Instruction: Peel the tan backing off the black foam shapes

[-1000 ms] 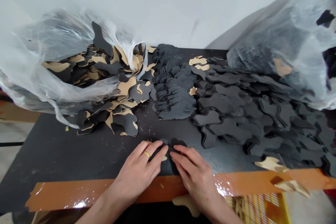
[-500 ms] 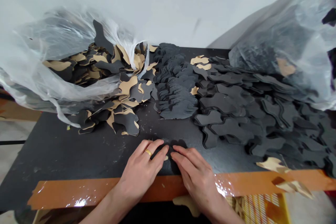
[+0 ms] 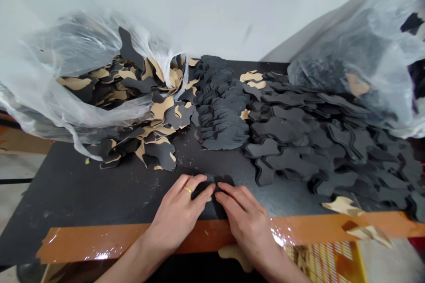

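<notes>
My left hand (image 3: 181,205), with a gold ring, has its bent fingers pressed down on a thin black foam-like piece (image 3: 217,210) near the table's front edge. Opposite it, my right hand (image 3: 244,212) has its fingers closed on the right side of the same piece. The fingertips of both hands almost meet. Most of the piece is hidden under them, and its outline blends into the dark table (image 3: 109,194). A small tan bit (image 3: 209,199) shows beside the left fingertips.
An open plastic bag (image 3: 69,117) at left spills wavy black pieces with tan backing (image 3: 161,108). Overlapping black pieces (image 3: 222,126) form a row at centre. More black stacks (image 3: 295,159) fill the right, before another plastic bag (image 3: 335,53). Orange tape (image 3: 96,241) lines the front edge.
The hands stay at nearly the same spot, with only slight finger movement on the black piece. The view has shifted a little.
</notes>
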Tool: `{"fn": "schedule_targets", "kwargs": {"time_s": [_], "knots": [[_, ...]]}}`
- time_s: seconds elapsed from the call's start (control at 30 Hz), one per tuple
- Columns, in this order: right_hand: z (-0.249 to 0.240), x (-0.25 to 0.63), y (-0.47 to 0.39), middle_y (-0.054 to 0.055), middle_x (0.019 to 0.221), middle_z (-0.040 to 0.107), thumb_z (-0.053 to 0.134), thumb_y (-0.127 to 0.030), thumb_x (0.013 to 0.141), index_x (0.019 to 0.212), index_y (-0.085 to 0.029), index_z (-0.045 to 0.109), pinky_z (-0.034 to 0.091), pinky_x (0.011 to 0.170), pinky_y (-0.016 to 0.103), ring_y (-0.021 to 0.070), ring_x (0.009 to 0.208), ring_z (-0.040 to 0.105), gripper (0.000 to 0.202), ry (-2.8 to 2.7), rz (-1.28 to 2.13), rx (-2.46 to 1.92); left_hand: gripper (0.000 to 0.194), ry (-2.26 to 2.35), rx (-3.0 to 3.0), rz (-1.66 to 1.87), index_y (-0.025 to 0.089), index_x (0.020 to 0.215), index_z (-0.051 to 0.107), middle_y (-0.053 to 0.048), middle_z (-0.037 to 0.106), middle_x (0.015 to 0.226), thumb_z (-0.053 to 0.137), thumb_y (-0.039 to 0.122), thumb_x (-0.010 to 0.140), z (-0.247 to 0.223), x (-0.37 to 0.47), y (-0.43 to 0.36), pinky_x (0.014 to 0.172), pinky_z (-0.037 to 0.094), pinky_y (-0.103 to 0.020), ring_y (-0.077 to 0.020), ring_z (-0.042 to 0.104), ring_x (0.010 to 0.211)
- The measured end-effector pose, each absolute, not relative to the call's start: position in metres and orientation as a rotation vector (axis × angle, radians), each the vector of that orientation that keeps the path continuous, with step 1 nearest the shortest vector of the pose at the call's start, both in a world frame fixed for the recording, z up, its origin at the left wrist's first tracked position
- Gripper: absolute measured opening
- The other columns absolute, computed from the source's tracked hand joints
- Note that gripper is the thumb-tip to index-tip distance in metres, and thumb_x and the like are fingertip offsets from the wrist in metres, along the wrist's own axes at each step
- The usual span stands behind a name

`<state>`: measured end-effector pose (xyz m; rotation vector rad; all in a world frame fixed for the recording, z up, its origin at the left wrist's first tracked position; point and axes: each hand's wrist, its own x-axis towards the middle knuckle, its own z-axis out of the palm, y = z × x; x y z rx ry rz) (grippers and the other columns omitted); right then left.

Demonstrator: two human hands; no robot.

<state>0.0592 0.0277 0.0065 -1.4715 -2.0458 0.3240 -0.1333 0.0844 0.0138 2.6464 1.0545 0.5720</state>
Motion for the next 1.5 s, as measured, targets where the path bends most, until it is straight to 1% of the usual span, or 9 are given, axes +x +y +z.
{"fn": "schedule_targets", "kwargs": {"time_s": [0.17,0.37,0.53,0.63,0.77,0.9,1.1,1.27,1.5], "knots": [[0.003,0.057,0.027,0.012,0.115,0.068,0.048,-0.003,0.093,0.107,-0.015,0.068,0.059,0.075,0.037,0.0238,0.091,0.06,0.028,-2.054,0.314,-1.492,0.029,1.022,2.669,0.512,0.016,0.12,0.067,-0.014,0.061,0.118,0.054,0.012,0.094,0.016,-0.134,0.087,0.083,0.058,-0.041,-0.0249,0.056,0.097],[0.003,0.058,0.03,0.011,0.114,0.065,0.051,-0.004,0.093,0.109,-0.016,0.065,0.056,0.085,0.039,0.0222,0.095,0.058,0.024,-1.998,0.441,-1.448,0.026,0.942,2.659,0.475,0.013,0.118,0.066,-0.013,0.063,0.117,0.055,0.014,0.095,0.02,-0.137,0.092,0.088,0.056,-0.04,-0.0249,0.056,0.102],[0.011,0.064,0.036,0.009,0.113,0.065,0.055,-0.008,0.091,0.118,-0.018,0.061,0.051,0.094,0.044,0.0244,0.105,0.053,0.028,-2.031,0.484,-1.404,0.025,0.943,2.675,0.447,0.012,0.116,0.067,-0.013,0.063,0.115,0.052,0.015,0.096,0.023,-0.136,0.094,0.086,0.056,-0.039,-0.0241,0.057,0.098],[0.012,0.065,0.037,0.011,0.117,0.062,0.052,-0.006,0.09,0.112,-0.017,0.062,0.049,0.098,0.046,0.026,0.114,0.05,0.027,-2.075,0.48,-1.353,0.024,0.931,2.693,0.426,0.012,0.114,0.067,-0.012,0.063,0.114,0.05,0.015,0.097,0.027,-0.135,0.096,0.089,0.055,-0.04,-0.0242,0.057,0.101],[0.011,0.062,0.037,0.011,0.118,0.062,0.048,-0.004,0.091,0.105,-0.018,0.066,0.052,0.09,0.043,0.0253,0.111,0.053,0.027,-2.161,0.35,-1.316,0.023,0.872,2.654,0.367,0.014,0.112,0.067,-0.011,0.062,0.113,0.049,0.014,0.097,0.032,-0.137,0.102,0.093,0.052,-0.039,-0.0224,0.058,0.102],[0.013,0.059,0.041,0.012,0.115,0.064,0.048,-0.006,0.094,0.112,-0.02,0.068,0.053,0.083,0.04,0.025,0.108,0.057,0.031,-2.207,0.175,-1.271,0.028,0.798,2.636,0.357,0.016,0.114,0.066,-0.01,0.061,0.115,0.047,0.009,0.095,0.032,-0.141,0.109,0.093,0.051,-0.039,-0.0221,0.057,0.102],[0.016,0.061,0.044,0.015,0.118,0.063,0.054,-0.005,0.09,0.114,-0.017,0.069,0.053,0.083,0.041,0.0271,0.109,0.057,0.031,-2.274,0.166,-1.219,0.031,0.77,2.536,0.26,0.019,0.112,0.068,-0.007,0.061,0.112,0.047,0.004,0.094,0.035,-0.141,0.119,0.087,0.052,-0.032,-0.0201,0.057,0.1],[0.015,0.058,0.047,0.016,0.12,0.062,0.051,-0.006,0.091,0.121,-0.016,0.066,0.055,0.083,0.04,0.0266,0.108,0.057,0.035,-2.333,0.121,-1.231,0.034,0.77,2.49,0.253,0.019,0.112,0.067,-0.006,0.061,0.113,0.045,0.002,0.094,0.038,-0.141,0.122,0.086,0.052,-0.032,-0.0195,0.056,0.1],[0.01,0.048,0.051,0.014,0.114,0.065,0.053,-0.008,0.091,0.112,-0.018,0.069,0.055,0.078,0.037,0.0246,0.1,0.061,0.028,-2.285,-0.008,-1.3,0.035,0.764,2.463,0.288,0.019,0.112,0.067,-0.006,0.061,0.115,0.044,0.0,0.093,0.034,-0.143,0.121,0.091,0.051,-0.031,-0.0191,0.055,0.104]]}}
